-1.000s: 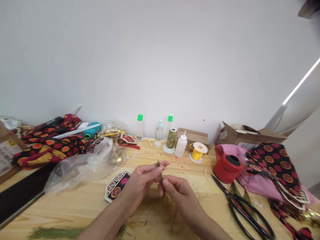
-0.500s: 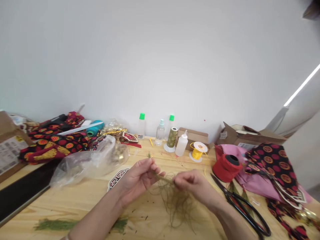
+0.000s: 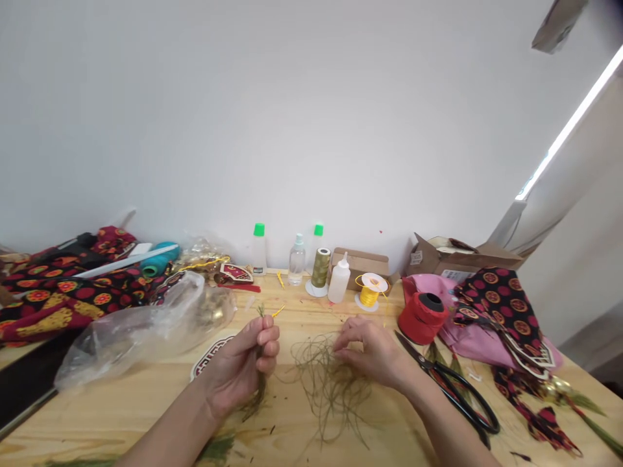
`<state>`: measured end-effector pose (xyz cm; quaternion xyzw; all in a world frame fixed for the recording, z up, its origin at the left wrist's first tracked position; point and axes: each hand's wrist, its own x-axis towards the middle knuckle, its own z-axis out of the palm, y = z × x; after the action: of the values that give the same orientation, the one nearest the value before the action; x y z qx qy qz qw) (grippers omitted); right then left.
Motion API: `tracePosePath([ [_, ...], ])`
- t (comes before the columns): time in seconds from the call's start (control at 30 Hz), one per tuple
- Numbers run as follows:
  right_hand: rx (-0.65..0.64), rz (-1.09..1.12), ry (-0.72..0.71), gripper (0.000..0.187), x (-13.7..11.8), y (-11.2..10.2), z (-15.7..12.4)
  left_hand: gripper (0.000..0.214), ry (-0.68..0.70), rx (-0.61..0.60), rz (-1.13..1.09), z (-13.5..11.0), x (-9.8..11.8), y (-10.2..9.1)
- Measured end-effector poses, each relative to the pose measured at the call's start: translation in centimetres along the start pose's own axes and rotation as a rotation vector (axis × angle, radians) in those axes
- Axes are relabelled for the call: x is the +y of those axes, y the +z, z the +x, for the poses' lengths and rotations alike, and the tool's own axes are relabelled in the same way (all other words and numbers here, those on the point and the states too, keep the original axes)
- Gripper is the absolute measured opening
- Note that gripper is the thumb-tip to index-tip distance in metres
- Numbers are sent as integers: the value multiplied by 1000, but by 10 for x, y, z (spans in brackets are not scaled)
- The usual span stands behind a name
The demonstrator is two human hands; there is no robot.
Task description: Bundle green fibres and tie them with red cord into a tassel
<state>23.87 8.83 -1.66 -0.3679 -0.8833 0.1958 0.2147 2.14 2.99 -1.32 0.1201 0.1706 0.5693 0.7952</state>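
Note:
My left hand (image 3: 250, 360) is closed around a bundle of olive-green threads (image 3: 261, 389). Short ends stick up above its thumb, and a longer part hangs below the fist. Over a loose tangle of the same thread (image 3: 326, 383) is my right hand (image 3: 367, 350). Its fingers are bent and the thumb stands slightly apart, with strands at the fingertips. Black-handled scissors (image 3: 452, 389) lie to the right of that hand. More green thread (image 3: 217, 449) lies on the table by my left forearm.
Behind my hands stand bottles with green caps (image 3: 259, 250), a spray bottle (image 3: 296, 261), an olive thread cone (image 3: 320, 267), a white squeeze bottle (image 3: 339, 282) and a yellow cord spool (image 3: 370, 297). A red thread cone (image 3: 422, 321) sits right. Plastic bags (image 3: 141, 340) and patterned fabric (image 3: 73, 292) lie left.
My left hand has moved left with the thread bundle and closed more fully around it. My right hand has come off the bundle and is over the tangle. The view has turned slightly right.

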Motion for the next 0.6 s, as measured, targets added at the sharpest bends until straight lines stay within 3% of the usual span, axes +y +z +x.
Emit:
tracePosePath([
  [0.17, -22, -85, -34, 14, -9, 23, 7, 17, 0, 12, 10, 0, -1, 0],
  [0.23, -36, -116, -5, 8, -10, 28, 9, 16, -4, 12, 25, 0, -1, 1],
  [0.5, -129, -125, 91, 12, 10, -10, -7, 15, -8, 25, 50, 1, -1, 0],
  [0.6, -88, -104, 139, 11, 8, -12, -6, 16, -6, 27, 70, 1, -1, 0],
])
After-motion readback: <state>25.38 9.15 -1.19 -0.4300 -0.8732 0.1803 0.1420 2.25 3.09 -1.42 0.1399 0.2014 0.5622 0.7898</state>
